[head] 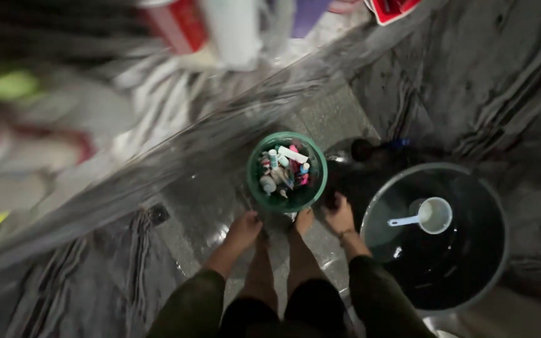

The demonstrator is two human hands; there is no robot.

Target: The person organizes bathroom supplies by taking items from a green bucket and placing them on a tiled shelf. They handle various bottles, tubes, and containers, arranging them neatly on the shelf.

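Head view | left hand (243, 230), right hand (339, 216): fingers seemingly loose, empty | round green plastic bucket (258, 181) near

the shelf goods at the top, a red carton (173, 22) and a white bottle (233, 28), are smeared by motion blur and cut by the upper edge. the blurred shapes on the left cannot be identified. the small items in the green bucket (255, 181) are too tiny to tell apart. the right hand (339, 214) grips something dark that stays unreadable.
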